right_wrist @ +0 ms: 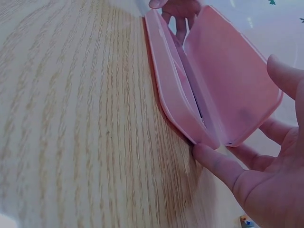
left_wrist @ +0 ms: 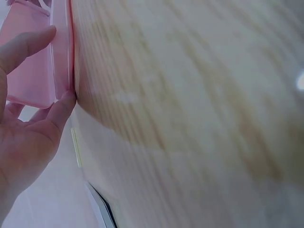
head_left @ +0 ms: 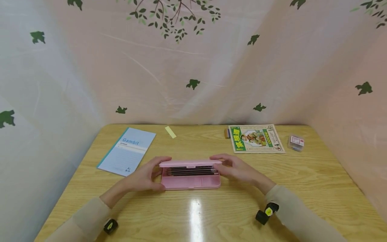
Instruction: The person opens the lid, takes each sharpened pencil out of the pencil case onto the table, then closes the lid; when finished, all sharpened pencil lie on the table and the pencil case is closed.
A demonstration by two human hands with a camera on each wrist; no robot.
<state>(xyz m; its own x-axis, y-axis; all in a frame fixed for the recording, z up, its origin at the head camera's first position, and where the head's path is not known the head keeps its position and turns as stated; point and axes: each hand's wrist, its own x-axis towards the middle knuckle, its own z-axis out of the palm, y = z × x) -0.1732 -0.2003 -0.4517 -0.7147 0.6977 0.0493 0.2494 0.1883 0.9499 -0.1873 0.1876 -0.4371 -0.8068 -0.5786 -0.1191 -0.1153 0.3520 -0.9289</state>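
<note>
A pink pencil case (head_left: pixel 190 183) lies on the wooden table with its lid (right_wrist: pixel 237 71) raised partway. Dark pencils (head_left: pixel 190 171) lie side by side in its back section, while the front section looks bare. My left hand (head_left: pixel 145 174) holds the case's left end, thumb at the front corner and fingers up by the lid. At the right end, my right hand (head_left: pixel 239 168) holds the case with its fingers around the lid and the body's corner. Both hands also show around the pink case (left_wrist: pixel 28 71) in the wrist views.
A Gambit notebook (head_left: pixel 127 151) lies to the left, with a pale yellow strip (head_left: pixel 170 132) farther back. At the back right are an illustrated booklet (head_left: pixel 257 138), a small brown and blue item (head_left: pixel 227 133) beside it, and a small clear box (head_left: pixel 296 143). A patterned curtain (head_left: pixel 163 84) hangs behind.
</note>
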